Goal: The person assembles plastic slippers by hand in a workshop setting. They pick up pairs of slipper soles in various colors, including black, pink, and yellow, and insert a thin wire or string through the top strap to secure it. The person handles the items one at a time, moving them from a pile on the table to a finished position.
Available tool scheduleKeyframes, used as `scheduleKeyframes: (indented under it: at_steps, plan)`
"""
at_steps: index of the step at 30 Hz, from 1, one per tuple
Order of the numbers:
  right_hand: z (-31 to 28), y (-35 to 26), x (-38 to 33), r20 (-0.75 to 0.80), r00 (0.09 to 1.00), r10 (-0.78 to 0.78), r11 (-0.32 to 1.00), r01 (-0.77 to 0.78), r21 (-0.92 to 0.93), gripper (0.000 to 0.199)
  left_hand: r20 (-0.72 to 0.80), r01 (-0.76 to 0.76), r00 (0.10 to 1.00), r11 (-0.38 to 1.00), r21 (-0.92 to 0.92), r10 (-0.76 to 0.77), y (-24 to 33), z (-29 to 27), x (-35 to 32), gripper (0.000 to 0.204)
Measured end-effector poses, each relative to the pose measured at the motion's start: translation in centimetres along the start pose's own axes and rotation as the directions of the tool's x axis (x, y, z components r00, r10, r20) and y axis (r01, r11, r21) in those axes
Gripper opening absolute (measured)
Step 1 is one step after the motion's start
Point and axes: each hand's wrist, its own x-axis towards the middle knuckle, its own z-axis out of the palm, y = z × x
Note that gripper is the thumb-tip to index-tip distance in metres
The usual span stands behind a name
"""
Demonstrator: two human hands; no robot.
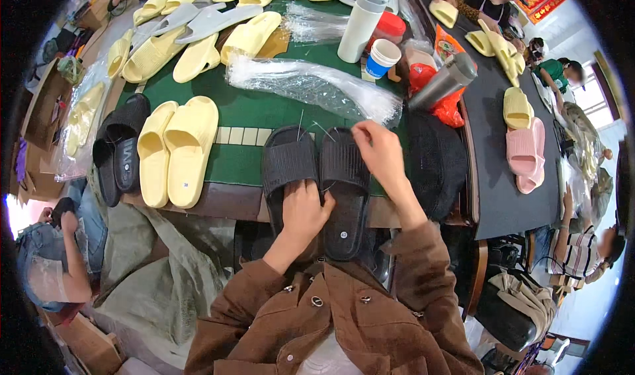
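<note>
A pair of black slippers point(346, 209) with ribbed straps lies in front of me, toes pointing away and heels over the table edge. My left hand point(303, 213) reaches into the left black slipper point(291, 157), fingertips hidden under its strap and thumb extended toward the other slipper. My right hand point(382, 151) is pinched closed at the toe of the right slipper; whatever lies between its fingertips is too small to make out. Thin clear plastic ties point(301, 124) stick up at the toes. Beyond them lies a bundle of similar clear ties point(317, 87) in a plastic bag.
To the left stand yellow slippers point(190, 151) and another black pair point(126, 143). More yellow and grey slippers cover the far left. A white bottle point(362, 26), paper cup point(382, 59), grey flask point(444, 83) and black cap point(435, 166) stand nearby. Other people work to the right.
</note>
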Motion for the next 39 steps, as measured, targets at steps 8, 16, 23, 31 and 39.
scheduleKeyframes:
  at_steps: [8,16,23,31,39]
  plan:
    - [3.8,-0.5,3.3,0.15,0.989,0.01,0.983,-0.037,0.182,0.02,0.013,-0.02,1.0,0.999,-0.03,0.021,0.2,-0.6,0.0,0.036]
    - [3.7,-1.7,5.1,0.232,0.971,0.064,0.954,-0.127,0.27,0.016,-0.009,-0.017,1.0,1.0,0.021,0.017,-0.2,-0.1,-0.4,0.032]
    - [4.6,1.6,6.9,0.226,0.953,-0.202,0.972,0.223,-0.074,0.021,0.048,0.014,0.999,0.999,-0.036,-0.013,-0.1,-0.4,-0.3,0.032]
    - [4.5,-0.1,6.8,0.473,0.868,-0.154,0.975,0.21,-0.068,0.03,0.012,-0.018,1.0,0.999,-0.037,0.019,-0.3,-0.3,-0.2,0.033]
    - [5.0,-0.3,6.4,0.44,0.898,-0.027,0.979,-0.065,0.192,0.018,0.037,0.018,0.999,1.0,-0.024,-0.017,-0.2,-0.4,-0.2,0.034]
